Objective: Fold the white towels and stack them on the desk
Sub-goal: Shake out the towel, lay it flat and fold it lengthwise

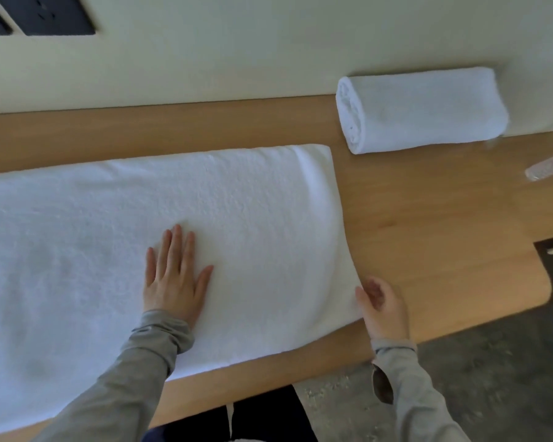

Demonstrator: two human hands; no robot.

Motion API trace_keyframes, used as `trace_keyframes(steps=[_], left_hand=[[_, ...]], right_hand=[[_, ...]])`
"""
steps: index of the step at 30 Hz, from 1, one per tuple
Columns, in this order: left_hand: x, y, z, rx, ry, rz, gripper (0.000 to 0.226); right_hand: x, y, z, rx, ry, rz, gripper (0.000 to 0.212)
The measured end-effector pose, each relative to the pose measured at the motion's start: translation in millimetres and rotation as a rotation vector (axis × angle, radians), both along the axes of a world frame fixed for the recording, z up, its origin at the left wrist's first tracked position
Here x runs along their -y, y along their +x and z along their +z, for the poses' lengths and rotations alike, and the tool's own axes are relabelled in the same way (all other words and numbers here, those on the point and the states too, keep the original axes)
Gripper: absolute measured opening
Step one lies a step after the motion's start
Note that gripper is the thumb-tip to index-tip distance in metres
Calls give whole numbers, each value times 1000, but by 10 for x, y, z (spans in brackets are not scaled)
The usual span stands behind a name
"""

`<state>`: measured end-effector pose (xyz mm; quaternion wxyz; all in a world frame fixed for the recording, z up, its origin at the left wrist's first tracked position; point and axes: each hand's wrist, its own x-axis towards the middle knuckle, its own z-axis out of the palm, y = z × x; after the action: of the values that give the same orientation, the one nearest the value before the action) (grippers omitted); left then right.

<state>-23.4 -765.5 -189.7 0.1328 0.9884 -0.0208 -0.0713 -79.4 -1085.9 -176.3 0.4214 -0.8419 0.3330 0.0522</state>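
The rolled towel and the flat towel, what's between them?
Only bare wooden desk separates the rolled towel from the flat towel, in the head view.

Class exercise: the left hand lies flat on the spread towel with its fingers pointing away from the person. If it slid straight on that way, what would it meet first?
Only more of the spread towel lies ahead of the left hand, then bare desk and probably the wall.

A wooden desk (428, 237) is set against a pale wall. A white towel (237, 212) is spread flat across its left and middle. A rolled towel (425, 110) is laid at the back right, well apart, and a bottle (549, 165) at the right edge.
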Motion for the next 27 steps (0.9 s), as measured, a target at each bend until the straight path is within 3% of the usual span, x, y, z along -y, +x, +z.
trace_keyframes(steps=[3,6,11,15,18,21,23,25,27], left_hand=[[36,-1,-52,-5,14,13,80],[36,-7,-80,8,15,19,78],[49,-19,-108,20,18,16,77],[73,-15,-59,19,-44,28,89],[198,-66,90,46,-270,-112,90],[484,-204,288,-44,-645,-257,67],[613,-245,371,-165,-905,-100,39],[598,-180,350,-241,-1082,192,12],[479,-62,301,-257,-1186,476,7]], right_hand=[[53,-81,11,-27,73,-31,12],[53,-130,35,-7,106,-36,15],[58,-92,105,-151,181,67,19],[-118,70,318,-28,302,16,23],[-562,312,479,150,258,25,22],[-1115,589,590,329,110,144,24],[-1403,766,637,375,122,244,18],[-1564,899,672,372,170,397,18],[-1569,968,691,366,294,515,20]])
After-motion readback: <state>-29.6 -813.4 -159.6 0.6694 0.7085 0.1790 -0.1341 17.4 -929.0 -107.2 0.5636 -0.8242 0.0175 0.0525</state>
